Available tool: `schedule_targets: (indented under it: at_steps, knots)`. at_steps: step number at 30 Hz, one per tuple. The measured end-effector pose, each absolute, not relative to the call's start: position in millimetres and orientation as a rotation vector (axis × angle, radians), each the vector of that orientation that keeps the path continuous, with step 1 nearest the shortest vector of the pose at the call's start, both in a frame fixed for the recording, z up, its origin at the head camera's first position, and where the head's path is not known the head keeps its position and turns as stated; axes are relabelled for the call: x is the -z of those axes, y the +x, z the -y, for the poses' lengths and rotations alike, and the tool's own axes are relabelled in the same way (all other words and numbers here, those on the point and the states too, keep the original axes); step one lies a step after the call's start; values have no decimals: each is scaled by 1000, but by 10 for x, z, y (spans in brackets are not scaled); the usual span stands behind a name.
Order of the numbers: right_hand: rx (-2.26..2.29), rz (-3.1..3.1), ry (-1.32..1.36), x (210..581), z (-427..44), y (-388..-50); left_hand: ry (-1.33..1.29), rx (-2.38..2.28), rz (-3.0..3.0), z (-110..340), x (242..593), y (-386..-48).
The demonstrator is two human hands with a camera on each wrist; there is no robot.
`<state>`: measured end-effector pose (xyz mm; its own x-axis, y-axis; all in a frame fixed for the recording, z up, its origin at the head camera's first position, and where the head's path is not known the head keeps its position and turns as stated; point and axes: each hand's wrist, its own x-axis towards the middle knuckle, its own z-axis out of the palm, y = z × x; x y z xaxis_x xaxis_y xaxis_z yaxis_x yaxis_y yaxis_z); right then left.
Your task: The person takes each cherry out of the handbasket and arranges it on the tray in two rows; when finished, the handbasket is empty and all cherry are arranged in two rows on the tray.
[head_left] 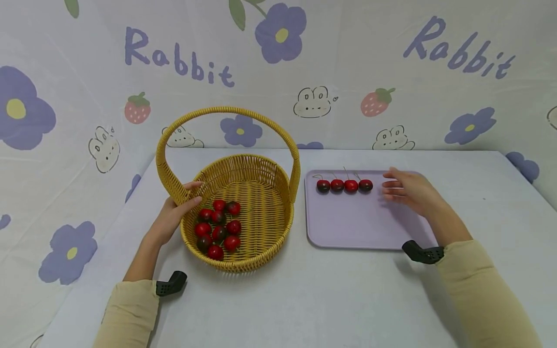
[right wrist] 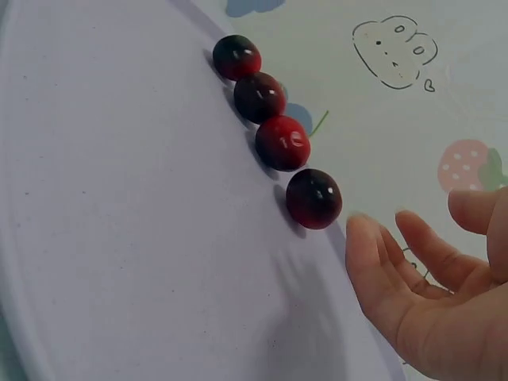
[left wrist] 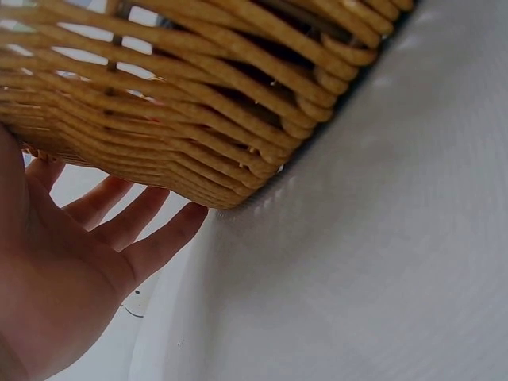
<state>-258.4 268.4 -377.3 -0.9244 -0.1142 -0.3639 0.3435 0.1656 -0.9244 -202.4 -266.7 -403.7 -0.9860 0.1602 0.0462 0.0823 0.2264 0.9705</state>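
My left hand [head_left: 167, 217] holds the yellow wicker basket [head_left: 265, 253] at its left side, near the foot of the tall handle. In the left wrist view, its fingers [left wrist: 163, 242] lie against the outside of the woven wall. Several red and dark cherries [head_left: 218, 233] lie in the left part of the basket. On the lilac tray [head_left: 348, 227], several cherries [head_left: 351, 186] with stems stand in a row along the far edge. My right hand [head_left: 413, 193] hovers over the tray's right side with fingers apart, just right of the last cherry [right wrist: 314, 198], holding nothing.
A white-covered table [head_left: 278, 304] bears the basket and the tray, with a gap between them. Behind it hangs a white cloth [head_left: 348, 63] printed with flowers, rabbits and strawberries. The basket's handle [head_left: 228, 111] arches high above its rim.
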Motion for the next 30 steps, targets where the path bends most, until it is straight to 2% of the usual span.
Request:
schedule_targets:
  at_steps: [12, 20, 30]
  knots:
    - [1891, -1900, -66, 3747, -2610, -2355, 237, -1897, -2410, 2658, 4018, -2020]
    - [1721, -1931, -164, 3719, -2288, -2198, 231, -1905, -2407, 2663, 4021, -2005]
    - [1723, -1793, -283, 3543, -1819, -2080, 230, -1904, -2413, 2666, 4031, -2016]
